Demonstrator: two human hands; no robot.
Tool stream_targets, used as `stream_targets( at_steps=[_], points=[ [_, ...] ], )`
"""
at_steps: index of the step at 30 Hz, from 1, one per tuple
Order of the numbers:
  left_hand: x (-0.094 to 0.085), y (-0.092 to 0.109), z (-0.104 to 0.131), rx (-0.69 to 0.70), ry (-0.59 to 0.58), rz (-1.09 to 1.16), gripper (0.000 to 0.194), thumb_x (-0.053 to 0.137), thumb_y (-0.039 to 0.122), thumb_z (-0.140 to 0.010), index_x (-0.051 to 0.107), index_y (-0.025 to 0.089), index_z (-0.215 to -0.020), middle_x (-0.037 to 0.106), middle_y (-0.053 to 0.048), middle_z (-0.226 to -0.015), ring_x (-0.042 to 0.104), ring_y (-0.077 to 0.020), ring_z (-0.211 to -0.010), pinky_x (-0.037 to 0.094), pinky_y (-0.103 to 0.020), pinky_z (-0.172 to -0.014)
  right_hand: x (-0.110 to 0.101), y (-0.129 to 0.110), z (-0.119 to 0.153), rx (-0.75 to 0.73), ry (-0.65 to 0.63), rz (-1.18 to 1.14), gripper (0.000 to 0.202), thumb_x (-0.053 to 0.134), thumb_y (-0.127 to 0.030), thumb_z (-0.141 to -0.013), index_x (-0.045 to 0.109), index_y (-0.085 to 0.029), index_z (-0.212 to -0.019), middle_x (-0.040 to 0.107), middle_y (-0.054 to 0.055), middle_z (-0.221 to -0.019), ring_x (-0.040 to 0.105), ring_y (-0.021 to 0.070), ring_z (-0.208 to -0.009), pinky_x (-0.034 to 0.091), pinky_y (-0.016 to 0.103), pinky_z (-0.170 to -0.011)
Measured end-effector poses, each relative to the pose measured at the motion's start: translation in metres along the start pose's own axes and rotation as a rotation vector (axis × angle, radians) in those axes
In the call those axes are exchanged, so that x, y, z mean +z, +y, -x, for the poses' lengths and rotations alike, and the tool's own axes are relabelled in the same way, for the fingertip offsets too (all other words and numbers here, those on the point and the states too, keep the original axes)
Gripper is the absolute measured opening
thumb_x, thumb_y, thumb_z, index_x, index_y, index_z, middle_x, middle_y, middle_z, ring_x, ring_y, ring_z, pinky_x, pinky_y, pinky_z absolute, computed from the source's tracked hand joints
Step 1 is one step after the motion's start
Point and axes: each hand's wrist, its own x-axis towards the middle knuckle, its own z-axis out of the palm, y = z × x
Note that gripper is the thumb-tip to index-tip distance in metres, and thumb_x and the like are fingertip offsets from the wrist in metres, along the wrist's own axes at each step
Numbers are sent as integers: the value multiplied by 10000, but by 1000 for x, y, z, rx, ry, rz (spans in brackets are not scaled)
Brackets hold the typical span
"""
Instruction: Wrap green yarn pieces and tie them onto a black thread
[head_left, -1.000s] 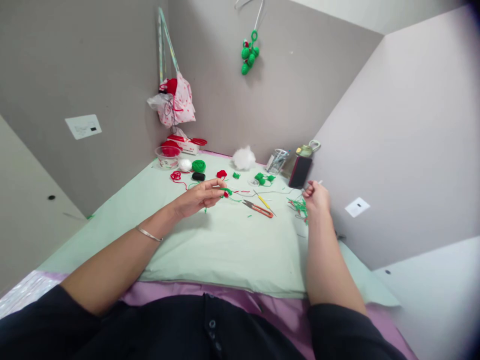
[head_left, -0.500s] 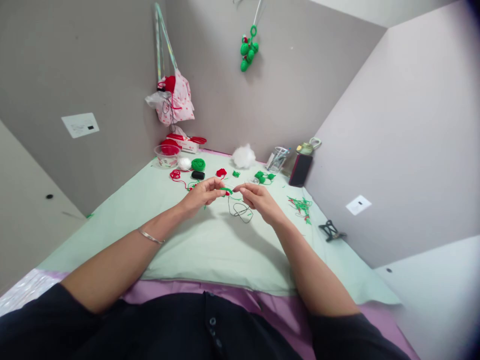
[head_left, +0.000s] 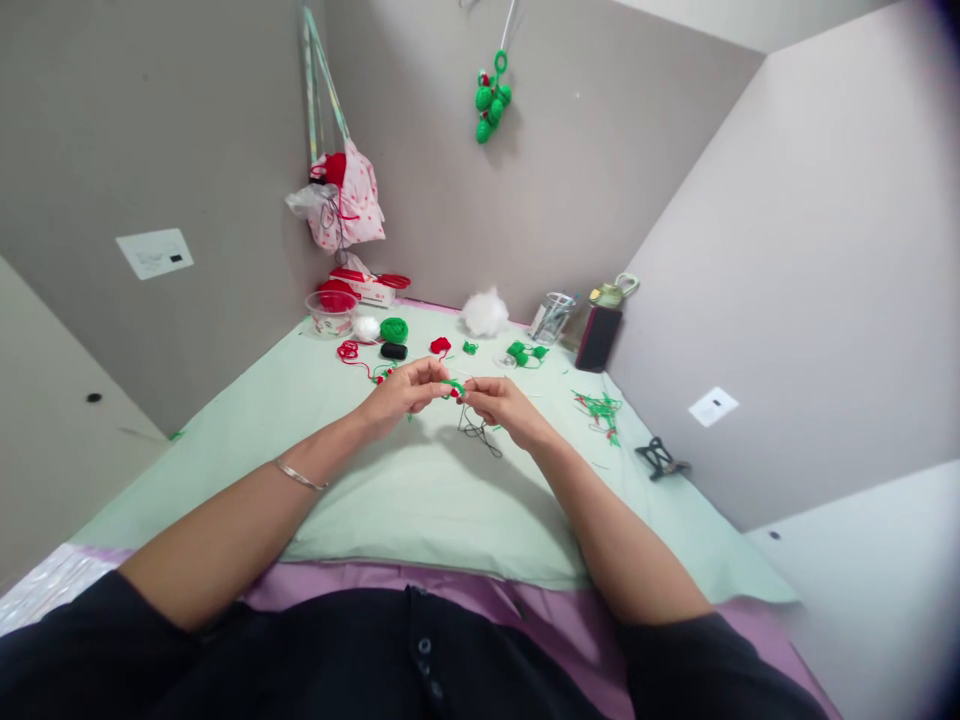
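Note:
Between my hands, above the pale green cloth, is a small green and red crochet piece point(head_left: 454, 389). My left hand point(head_left: 411, 391) pinches its left side between thumb and fingers. At its right edge, my right hand point(head_left: 498, 405) has thumb and forefinger pressed together on the piece. A dark thread point(head_left: 480, 434) hangs in loose loops below the fingertips. Whether a needle is between the right fingers is too small to tell. Just behind the left hand lie red and green yarn bits point(head_left: 382, 374).
Behind the hands are a green yarn ball point(head_left: 394, 330), black spool point(head_left: 394, 351), white stuffing point(head_left: 485, 313) and clear bowl point(head_left: 331, 315). To the right stand a phone point(head_left: 598, 339) and pen cup point(head_left: 553, 318), with green yarn scraps point(head_left: 600, 410) and a black stand point(head_left: 661, 458).
My right hand has moved left and its fingertips now meet the crochet piece, where a gap was before. The dark thread's loops have shifted and narrowed. The view has moved slightly.

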Motion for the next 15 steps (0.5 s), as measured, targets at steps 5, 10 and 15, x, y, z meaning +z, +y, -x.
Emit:
stream_targets(
  at_steps=[5,10,15],
  points=[
    [1,1,1,-25,-12,-34,258,733,339,-766,564,172,-867,453,55,-668,276,-44,-485,160,-230,-463,-8,1,1,-35,67,133,280,590,-427,-828,671,-165,-881,399,-64,-521,293,77,-484,198,242,-479],
    [3,0,1,11,33,-107,281,732,367,-770,563,176,-888,484,48,-696,296,-54,-506,204,-226,-468,-5,-8,7,-86,66,90,343,592,-501,-840,664,-172,-908,372,-64,-539,289,79,-503,207,243,-488],
    [3,-4,3,167,92,-288,317,676,421,-834,599,181,-1027,596,-12,-916,378,-68,-588,325,-221,-549,0,-10,6,10,-8,-120,292,646,-413,-799,528,-177,-675,299,-87,-492,189,56,-464,125,243,-464]
  ],
)
